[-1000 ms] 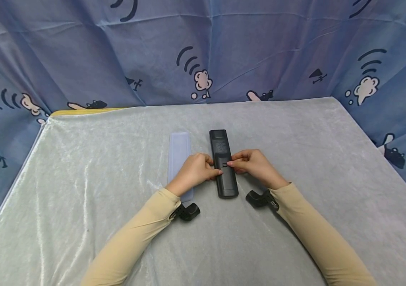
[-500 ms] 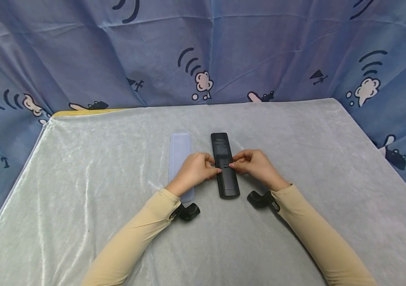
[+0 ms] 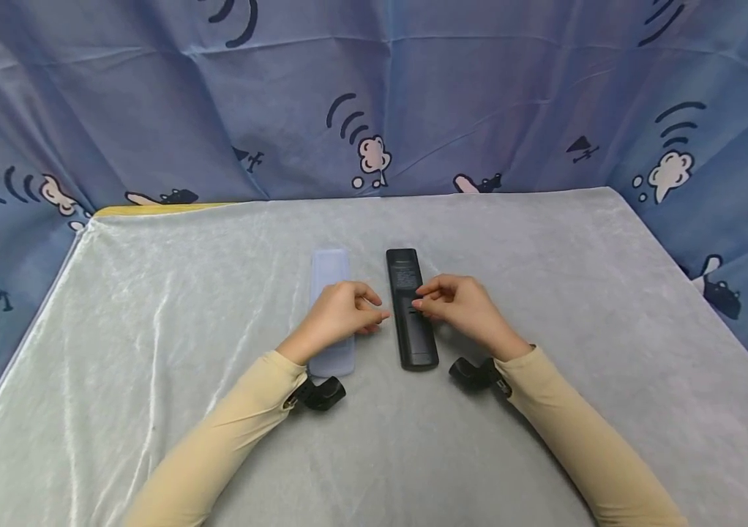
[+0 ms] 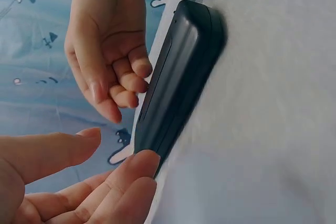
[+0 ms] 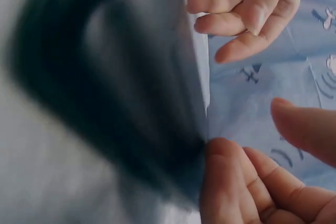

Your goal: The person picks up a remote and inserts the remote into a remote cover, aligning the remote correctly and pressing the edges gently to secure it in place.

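A black remote control (image 3: pixel 419 340) lies back side up on the cloth. To its left, my left hand (image 3: pixel 341 311) has its thumb and fingers apart, with a gap to the remote and nothing between them. Under that hand and wrist lies a translucent pale sleeve-like case (image 3: pixel 333 359), partly hidden. My right hand (image 3: pixel 466 307) is at the remote's right edge, its fingertips over the back of it. In the right wrist view the thumb (image 5: pixel 304 129) stands away from the fingers, and the remote (image 5: pixel 142 98) is large and blurred. Whether those fingers touch it, I cannot tell.
A pale velvety cloth (image 3: pixel 545 256) covers the table. Behind and at both sides hangs a blue printed curtain (image 3: pixel 512 95). A yellow strip (image 3: pixel 156 209) shows at the back left edge. Each sleeve cuff carries a black wrist camera (image 3: pixel 323 394).
My left hand has let go of the remote and drawn away to the left. My right hand's fingertips have come off its edge to over its back. The remote stays nearly in place.
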A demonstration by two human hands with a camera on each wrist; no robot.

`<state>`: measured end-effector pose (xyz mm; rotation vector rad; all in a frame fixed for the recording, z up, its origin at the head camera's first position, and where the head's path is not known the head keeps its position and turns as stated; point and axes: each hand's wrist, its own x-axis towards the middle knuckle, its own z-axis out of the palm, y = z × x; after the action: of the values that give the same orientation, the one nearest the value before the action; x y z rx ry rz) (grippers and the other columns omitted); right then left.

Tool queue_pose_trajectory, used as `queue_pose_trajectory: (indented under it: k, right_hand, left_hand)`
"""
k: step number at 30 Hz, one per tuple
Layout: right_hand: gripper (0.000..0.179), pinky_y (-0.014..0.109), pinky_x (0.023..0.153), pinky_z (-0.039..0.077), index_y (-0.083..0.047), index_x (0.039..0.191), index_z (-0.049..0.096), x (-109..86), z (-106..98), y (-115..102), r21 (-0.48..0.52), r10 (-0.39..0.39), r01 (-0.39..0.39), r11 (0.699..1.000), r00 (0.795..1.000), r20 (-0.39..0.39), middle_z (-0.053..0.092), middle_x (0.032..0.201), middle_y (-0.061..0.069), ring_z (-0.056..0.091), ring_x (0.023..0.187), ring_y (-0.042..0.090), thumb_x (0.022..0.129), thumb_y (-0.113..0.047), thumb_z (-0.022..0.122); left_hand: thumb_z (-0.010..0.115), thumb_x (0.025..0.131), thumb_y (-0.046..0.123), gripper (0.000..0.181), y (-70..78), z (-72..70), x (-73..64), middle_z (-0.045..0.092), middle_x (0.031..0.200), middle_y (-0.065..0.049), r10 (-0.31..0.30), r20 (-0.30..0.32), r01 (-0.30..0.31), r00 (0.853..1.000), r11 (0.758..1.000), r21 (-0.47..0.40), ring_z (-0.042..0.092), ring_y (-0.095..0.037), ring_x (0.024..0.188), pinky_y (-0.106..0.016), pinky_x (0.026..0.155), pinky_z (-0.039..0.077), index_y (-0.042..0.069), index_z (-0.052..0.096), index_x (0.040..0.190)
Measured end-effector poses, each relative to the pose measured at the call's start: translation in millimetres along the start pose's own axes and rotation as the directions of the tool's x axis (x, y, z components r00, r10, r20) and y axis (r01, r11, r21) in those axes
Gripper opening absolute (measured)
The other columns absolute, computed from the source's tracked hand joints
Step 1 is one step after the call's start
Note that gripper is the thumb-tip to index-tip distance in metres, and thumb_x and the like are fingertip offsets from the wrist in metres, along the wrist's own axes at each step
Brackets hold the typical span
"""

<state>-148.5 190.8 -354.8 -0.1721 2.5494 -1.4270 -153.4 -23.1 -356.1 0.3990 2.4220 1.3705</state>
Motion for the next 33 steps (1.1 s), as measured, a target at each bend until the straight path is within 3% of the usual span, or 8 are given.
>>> queue_pose_trajectory:
  k: [7,14,20,27,33]
  right_hand:
    - [0.024,0.032,0.068,0.056,0.008,0.103,0.065,4.7,20.8,-22.6,0.029,-0.062,0.059,0.998,0.991,0.117,0.069,0.088,0.018,0.066,0.072,0.021,0.089,-0.013,0.066]
    - [0.022,0.033,0.066,0.056,0.009,0.101,0.065,11.9,43.2,-33.1,0.069,-0.113,0.103,0.992,0.978,0.173,0.068,0.084,0.019,0.065,0.070,0.023,0.088,-0.010,0.066]
    - [0.019,0.033,0.060,0.056,0.007,0.097,0.066,10.4,59.9,-37.3,0.096,-0.075,0.057,0.994,0.978,0.193,0.068,0.077,0.016,0.065,0.064,0.020,0.087,-0.009,0.067]
    - [0.015,0.029,0.055,0.056,0.004,0.094,0.068,5.4,73.3,-38.2,0.033,-0.058,0.052,0.998,0.975,0.212,0.067,0.071,0.008,0.065,0.060,0.016,0.086,-0.009,0.068]
    - [0.014,0.028,0.056,0.056,0.003,0.091,0.068,7.4,73.6,-37.1,0.008,-0.016,0.014,1.000,0.978,0.209,0.067,0.069,0.007,0.065,0.060,0.015,0.085,-0.010,0.069]
  left_hand:
    - [0.070,0.085,0.014,0.016,-15.6,-30.6,-21.6,0.070,0.072,-0.005,-0.053,-0.055,0.049,0.997,0.997,-0.061,0.067,-0.014,0.063,-0.028,0.059,0.056,0.000,0.065,0.091]
    - [0.069,0.087,0.012,0.019,-36.7,-53.7,-36.3,0.070,0.078,-0.012,-0.118,-0.081,0.107,0.990,0.985,-0.137,0.068,-0.016,0.066,-0.031,0.062,0.057,-0.005,0.063,0.093]
    - [0.068,0.087,0.012,0.018,-42.5,-58.8,-34.7,0.068,0.071,-0.010,-0.151,-0.072,0.144,0.986,0.985,-0.100,0.066,-0.014,0.061,-0.029,0.058,0.057,-0.005,0.062,0.088]
    - [0.069,0.087,0.017,0.021,-50.3,-61.0,-34.7,0.064,0.061,-0.005,-0.221,-0.068,0.221,0.973,0.975,-0.016,0.062,-0.010,0.052,-0.026,0.051,0.054,-0.002,0.063,0.080]
    - [0.070,0.085,0.017,0.020,-53.5,-58.5,-34.4,0.064,0.059,-0.004,-0.221,-0.032,0.222,0.975,0.975,0.001,0.062,-0.010,0.052,-0.025,0.051,0.054,-0.001,0.064,0.079]
